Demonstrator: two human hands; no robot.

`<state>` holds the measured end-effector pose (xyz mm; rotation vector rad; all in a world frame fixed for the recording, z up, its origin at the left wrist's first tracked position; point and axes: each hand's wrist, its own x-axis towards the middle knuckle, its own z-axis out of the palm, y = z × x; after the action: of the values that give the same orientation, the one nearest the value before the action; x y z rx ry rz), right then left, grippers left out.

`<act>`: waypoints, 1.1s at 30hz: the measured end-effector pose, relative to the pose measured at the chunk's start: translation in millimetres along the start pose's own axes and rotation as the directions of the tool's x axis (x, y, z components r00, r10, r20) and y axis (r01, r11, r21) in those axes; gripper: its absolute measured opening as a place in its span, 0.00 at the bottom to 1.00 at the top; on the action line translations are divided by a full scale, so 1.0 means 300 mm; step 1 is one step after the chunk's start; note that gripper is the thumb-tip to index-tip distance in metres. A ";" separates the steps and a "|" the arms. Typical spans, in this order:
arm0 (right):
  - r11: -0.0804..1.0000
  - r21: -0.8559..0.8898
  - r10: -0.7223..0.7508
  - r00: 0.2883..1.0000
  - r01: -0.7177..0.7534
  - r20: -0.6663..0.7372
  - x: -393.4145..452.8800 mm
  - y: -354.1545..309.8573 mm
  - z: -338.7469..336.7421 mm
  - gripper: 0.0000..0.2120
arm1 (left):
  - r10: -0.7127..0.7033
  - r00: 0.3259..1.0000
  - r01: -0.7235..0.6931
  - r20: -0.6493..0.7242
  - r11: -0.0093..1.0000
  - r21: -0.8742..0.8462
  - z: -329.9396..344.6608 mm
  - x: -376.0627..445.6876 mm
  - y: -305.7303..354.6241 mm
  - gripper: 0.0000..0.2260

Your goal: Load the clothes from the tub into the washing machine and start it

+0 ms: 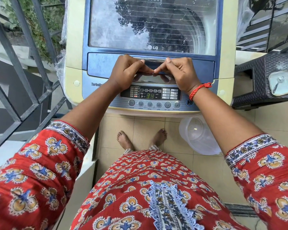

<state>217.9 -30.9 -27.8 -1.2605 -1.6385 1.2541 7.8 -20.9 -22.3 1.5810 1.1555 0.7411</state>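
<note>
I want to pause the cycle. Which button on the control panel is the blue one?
The start/pause button, at the far right end of the row, beside the PROGRAM button. It alone is blue; the others are grey.

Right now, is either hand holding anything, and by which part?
Both the left hand and the right hand grip the washing machine lid at its front handle recess, thumbs on top, fingers curled under. Nothing else is held.

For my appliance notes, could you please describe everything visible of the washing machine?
The washing machine is a cream top-loader. Its blue lid with a glass window lies shut. The panel display shows 34 above a row of round buttons. The left hand and right hand rest curled on the lid's front handle.
</note>
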 end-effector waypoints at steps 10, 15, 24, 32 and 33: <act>1.000 -0.025 0.003 1.000 -0.004 -0.010 -0.002 -0.005 0.002 0.22 | -0.043 0.999 0.043 -0.021 0.999 0.002 0.002 -0.010 0.028 0.18; 0.999 -0.033 0.012 1.000 -0.012 -0.005 -0.004 -0.014 0.004 0.22 | -0.048 0.999 0.048 -0.009 0.999 -0.015 0.003 -0.005 0.029 0.19; 0.998 -0.055 0.035 0.999 -0.036 -0.021 -0.012 -0.036 -0.001 0.20 | -0.061 0.998 0.062 -0.025 0.998 0.016 0.003 -0.008 0.041 0.20; 0.982 -0.182 0.037 0.993 -0.057 -0.110 -0.025 -0.060 0.011 0.19 | -0.126 0.986 0.131 -0.110 0.991 0.033 0.023 -0.041 0.091 0.18; 0.975 -0.217 0.019 0.990 -0.050 -0.140 -0.030 -0.068 0.020 0.18 | -0.135 0.984 0.143 -0.118 0.988 0.061 0.023 -0.046 0.092 0.18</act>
<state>209.2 -42.4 -9.8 -1.4816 -1.6961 1.0012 17.9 -37.6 2.9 1.5131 1.3731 0.7132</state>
